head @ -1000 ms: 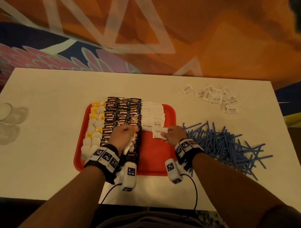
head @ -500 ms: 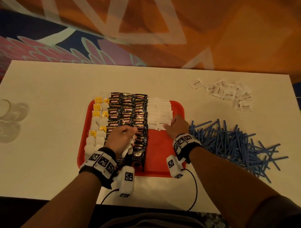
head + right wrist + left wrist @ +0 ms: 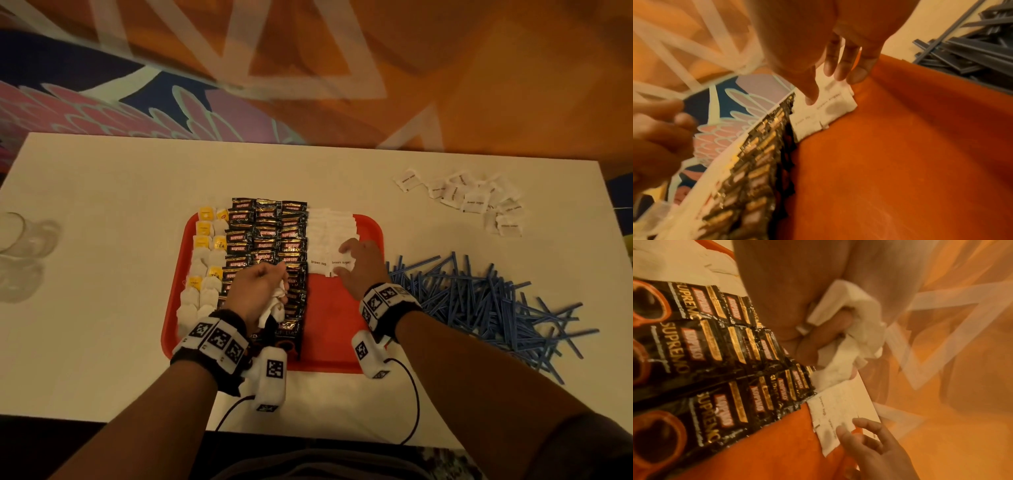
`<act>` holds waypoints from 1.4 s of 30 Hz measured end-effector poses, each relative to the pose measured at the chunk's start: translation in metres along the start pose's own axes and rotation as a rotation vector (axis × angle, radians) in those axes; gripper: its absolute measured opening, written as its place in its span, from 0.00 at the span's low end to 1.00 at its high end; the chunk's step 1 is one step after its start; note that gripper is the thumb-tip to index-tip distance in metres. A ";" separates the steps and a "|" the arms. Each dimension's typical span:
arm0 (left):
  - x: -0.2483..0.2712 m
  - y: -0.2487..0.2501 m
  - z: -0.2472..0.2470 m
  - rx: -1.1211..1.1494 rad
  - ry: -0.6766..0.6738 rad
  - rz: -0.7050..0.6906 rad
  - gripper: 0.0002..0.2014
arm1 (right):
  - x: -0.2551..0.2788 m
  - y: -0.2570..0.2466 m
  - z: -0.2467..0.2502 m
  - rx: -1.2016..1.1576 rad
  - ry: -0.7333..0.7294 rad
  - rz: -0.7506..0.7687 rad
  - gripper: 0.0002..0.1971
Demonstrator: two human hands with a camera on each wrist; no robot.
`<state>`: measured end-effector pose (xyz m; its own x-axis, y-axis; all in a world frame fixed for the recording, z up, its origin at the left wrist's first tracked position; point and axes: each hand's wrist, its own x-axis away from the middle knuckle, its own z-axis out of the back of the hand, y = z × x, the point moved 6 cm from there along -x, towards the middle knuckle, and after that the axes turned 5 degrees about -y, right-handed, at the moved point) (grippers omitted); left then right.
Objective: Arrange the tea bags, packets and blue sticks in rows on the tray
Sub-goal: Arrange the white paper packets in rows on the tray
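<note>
A red tray (image 3: 337,329) holds rows of tea bags (image 3: 205,260), black coffee packets (image 3: 267,236) and white brown-sugar packets (image 3: 329,236). My left hand (image 3: 263,291) hovers over the black packets and grips a bunch of white sugar packets (image 3: 851,331) in its curled fingers. My right hand (image 3: 359,263) lies with straight fingers on the nearest white sugar packets (image 3: 830,104) of the row, pressing them flat. Loose blue sticks (image 3: 479,301) lie in a heap right of the tray. More white packets (image 3: 476,202) are scattered at the table's far right.
The white table (image 3: 102,205) carries a clear glass (image 3: 20,240) near its left edge. The tray's near right part is bare red. Cables run from my wrist cameras (image 3: 270,377) over the table's front edge. A patterned carpet lies beyond the table.
My right hand has slid away from me along the tray, pushing the white packets up against their row. The left hand keeps its bunch and has barely moved.
</note>
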<state>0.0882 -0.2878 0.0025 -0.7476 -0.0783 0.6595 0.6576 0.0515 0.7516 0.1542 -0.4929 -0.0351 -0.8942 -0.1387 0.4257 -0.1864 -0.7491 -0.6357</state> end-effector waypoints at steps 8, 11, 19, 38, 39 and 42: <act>0.003 0.027 -0.044 0.125 -0.064 -0.010 0.11 | 0.037 -0.051 0.043 -0.390 -0.160 0.113 0.12; 0.002 0.032 -0.054 0.112 -0.034 -0.027 0.10 | 0.056 -0.068 0.056 -0.419 -0.239 0.232 0.12; 0.013 0.050 -0.083 0.248 -0.018 -0.020 0.10 | 0.081 -0.070 0.082 -0.360 -0.127 0.289 0.14; 0.043 0.077 -0.095 -0.064 -0.135 -0.327 0.07 | 0.074 -0.059 0.116 -0.738 -0.082 0.095 0.02; 0.043 0.076 -0.094 -0.037 -0.128 -0.324 0.08 | 0.075 -0.058 0.116 -0.767 -0.078 0.091 0.02; 0.044 0.075 -0.093 0.017 -0.140 -0.307 0.11 | 0.077 -0.056 0.114 -0.740 -0.084 0.100 0.10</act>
<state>0.1126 -0.3800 0.0867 -0.9167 0.0449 0.3970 0.3992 0.0637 0.9146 0.1416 -0.5355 0.1064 -0.8924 -0.2545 0.3726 -0.3578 -0.1037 -0.9280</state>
